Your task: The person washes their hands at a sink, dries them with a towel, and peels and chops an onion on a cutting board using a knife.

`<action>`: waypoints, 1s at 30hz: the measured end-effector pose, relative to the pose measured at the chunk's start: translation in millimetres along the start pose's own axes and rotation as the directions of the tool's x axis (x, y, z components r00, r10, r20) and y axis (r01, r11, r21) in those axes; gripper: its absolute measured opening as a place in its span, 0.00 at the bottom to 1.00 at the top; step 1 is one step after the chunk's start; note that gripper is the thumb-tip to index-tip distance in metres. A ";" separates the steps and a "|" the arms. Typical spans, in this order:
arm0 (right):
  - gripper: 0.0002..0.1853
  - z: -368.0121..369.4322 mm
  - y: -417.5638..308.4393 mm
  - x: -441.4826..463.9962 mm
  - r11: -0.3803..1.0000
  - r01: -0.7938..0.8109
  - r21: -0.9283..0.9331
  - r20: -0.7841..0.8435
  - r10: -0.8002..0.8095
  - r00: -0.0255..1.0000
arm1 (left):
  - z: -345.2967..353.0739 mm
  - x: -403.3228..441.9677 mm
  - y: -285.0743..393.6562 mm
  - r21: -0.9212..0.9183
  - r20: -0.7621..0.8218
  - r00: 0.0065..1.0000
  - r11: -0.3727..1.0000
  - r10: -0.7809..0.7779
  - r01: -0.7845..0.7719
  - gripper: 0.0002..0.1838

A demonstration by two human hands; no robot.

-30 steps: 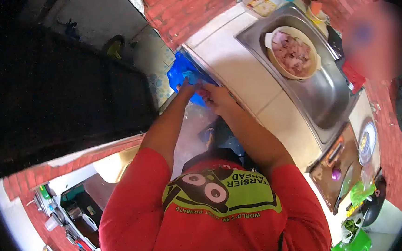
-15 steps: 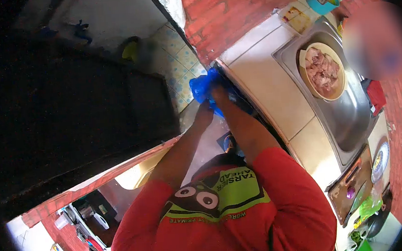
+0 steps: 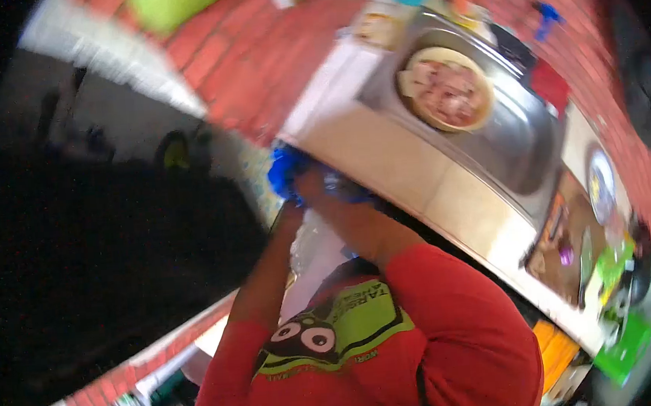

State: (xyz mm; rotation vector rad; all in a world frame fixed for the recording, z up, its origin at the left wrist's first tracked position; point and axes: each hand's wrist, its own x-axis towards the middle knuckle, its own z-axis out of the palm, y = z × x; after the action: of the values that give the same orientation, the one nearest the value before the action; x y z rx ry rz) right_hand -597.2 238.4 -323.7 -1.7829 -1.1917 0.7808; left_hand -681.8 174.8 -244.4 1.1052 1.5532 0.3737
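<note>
A blue plastic bag (image 3: 284, 170) hangs at the corner of the tiled counter, and both hands are at it. My right hand (image 3: 312, 184) is against the bag's right part, its fingers smeared by motion. Just to the left and lower, my left hand (image 3: 292, 205) touches the bag's lower edge, with its fingers hidden. A pale round basin (image 3: 487, 101) filled with pieces of raw meat (image 3: 446, 95) stands in the steel sink (image 3: 526, 159), up and right of the hands.
A brown cutting board (image 3: 551, 251) with a purple onion (image 3: 566, 256) lies on the tiled counter (image 3: 429, 173) beyond the sink. Near it are a patterned plate (image 3: 601, 184) and a green basket (image 3: 628, 348). A dark door or panel (image 3: 119, 270) fills the left side.
The view has swung and blurred. Both hands remain at the blue bag, and my right hand has moved in front of it. An orange object has come into view below the counter.
</note>
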 end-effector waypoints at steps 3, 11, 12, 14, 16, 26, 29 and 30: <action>0.22 2.5 -17.2 -15.5 0.943 -0.074 -0.324 0.232 0.155 0.960 | -2.6 -14.1 17.8 -0.010 0.095 0.994 0.999 -0.044 0.046 0.23; 0.25 -385.8 -136.1 -137.7 0.881 -0.113 0.459 0.311 -0.040 0.950 | -21.8 53.2 -36.1 0.178 -0.251 0.925 0.953 0.284 -0.245 0.15; 0.25 -443.4 -137.9 -152.2 0.894 -0.166 0.417 0.288 0.044 0.957 | -4.3 14.4 -14.3 0.181 -0.239 0.927 0.951 0.290 -0.251 0.15; 0.16 -512.8 -77.1 -185.1 0.926 0.019 0.377 -0.154 0.042 0.987 | 57.9 -78.0 72.6 0.498 -0.498 0.448 0.668 0.743 -0.553 0.09; 0.09 -602.0 2.0 -227.0 0.999 0.050 0.019 -0.579 -0.030 0.815 | 124.9 -144.2 129.1 0.441 -0.421 0.389 0.560 0.819 -0.702 0.08; 0.28 -825.5 168.1 -436.7 0.461 -0.593 -0.660 -0.650 0.045 0.758 | 510.7 -353.1 204.8 0.108 0.495 0.312 0.299 0.811 -0.948 0.24; 0.26 -831.1 179.9 -441.8 0.497 -0.541 -0.679 -0.630 -0.015 0.776 | 558.0 -366.8 199.9 0.261 0.424 0.394 0.307 0.816 -0.915 0.26; 0.24 -835.7 183.4 -441.5 0.492 -0.518 -0.700 -0.587 0.016 0.809 | 566.7 -364.1 194.8 0.267 0.436 0.400 0.308 0.806 -0.913 0.27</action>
State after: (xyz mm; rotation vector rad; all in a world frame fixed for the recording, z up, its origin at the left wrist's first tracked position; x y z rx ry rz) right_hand 21.6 -458.6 -82.0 -2.8195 -0.9409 -0.2687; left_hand -117.5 -198.8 -60.7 2.3164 0.6616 0.5733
